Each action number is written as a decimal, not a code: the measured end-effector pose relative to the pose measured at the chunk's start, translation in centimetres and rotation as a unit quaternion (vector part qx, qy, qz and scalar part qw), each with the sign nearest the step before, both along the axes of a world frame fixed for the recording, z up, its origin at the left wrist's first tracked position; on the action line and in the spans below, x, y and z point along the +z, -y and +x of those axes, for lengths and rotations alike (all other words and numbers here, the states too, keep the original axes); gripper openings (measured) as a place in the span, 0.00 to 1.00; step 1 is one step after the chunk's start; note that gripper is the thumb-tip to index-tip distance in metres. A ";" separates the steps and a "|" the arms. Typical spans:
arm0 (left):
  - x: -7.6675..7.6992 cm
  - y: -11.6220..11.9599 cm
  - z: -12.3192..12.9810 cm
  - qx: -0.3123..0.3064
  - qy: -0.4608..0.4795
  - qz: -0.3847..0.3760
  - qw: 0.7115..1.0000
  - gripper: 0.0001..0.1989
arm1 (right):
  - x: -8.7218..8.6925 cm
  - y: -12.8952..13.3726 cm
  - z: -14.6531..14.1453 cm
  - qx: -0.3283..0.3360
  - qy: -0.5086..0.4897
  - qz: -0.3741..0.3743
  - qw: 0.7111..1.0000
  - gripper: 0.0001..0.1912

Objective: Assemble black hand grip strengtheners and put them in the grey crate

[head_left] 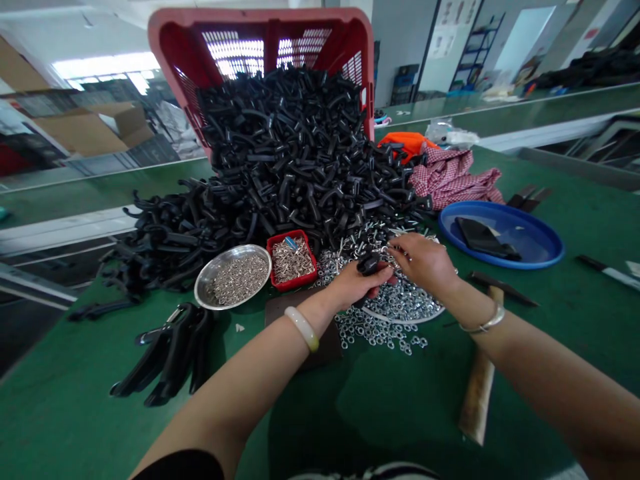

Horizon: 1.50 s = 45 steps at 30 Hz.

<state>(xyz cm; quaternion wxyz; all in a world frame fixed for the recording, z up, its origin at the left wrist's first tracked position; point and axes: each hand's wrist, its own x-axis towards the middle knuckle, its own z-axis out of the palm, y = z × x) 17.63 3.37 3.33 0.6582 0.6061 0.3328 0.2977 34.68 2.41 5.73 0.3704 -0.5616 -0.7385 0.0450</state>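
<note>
A factory workshop: long green-topped workbench [85, 360], heaped black plastic parts [285, 153], metal washers [395, 303].

The single view comes from a camera worn on the person's head, above the near edge of the green bench [75, 380], facing forward and tilted down. The left forearm [240, 387] and right forearm [540, 373] rise from the bottom corners to the left hand [356, 283] and right hand [425, 261], just below the frame's centre and close to the lens. A tipped red plastic crate [165, 40] stands farther off at the top, with a blue shelving rack [473, 53] well beyond it. The wide view bows the bench edges.
</note>
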 end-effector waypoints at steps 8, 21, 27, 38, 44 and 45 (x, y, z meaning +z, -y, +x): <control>0.0 -2.3 -0.6 0.159 -0.183 0.238 0.941 0.22 | 0.4 1.7 0.6 -0.003 -0.470 -0.144 0.871 0.19; -1.6 3.8 -2.5 -0.012 -0.428 0.359 0.829 0.08 | -1.9 8.0 0.8 -0.003 -0.516 -0.275 0.811 0.15; -1.8 4.2 -2.1 0.008 -0.443 0.360 0.821 0.08 | -1.6 8.6 0.0 -0.008 -0.500 -0.258 0.826 0.15; -1.4 3.9 -2.1 0.017 -0.460 0.348 0.816 0.09 | -2.4 8.5 -1.2 -0.010 -0.427 -0.232 0.874 0.16; -1.3 4.1 -2.2 -0.017 -0.442 0.385 0.810 0.12 | -2.5 8.6 -1.4 -0.009 -0.425 -0.225 0.877 0.16; -1.4 4.0 -2.2 -0.011 -0.432 0.384 0.816 0.12 | -2.5 8.6 -1.4 -0.008 -0.426 -0.227 0.876 0.16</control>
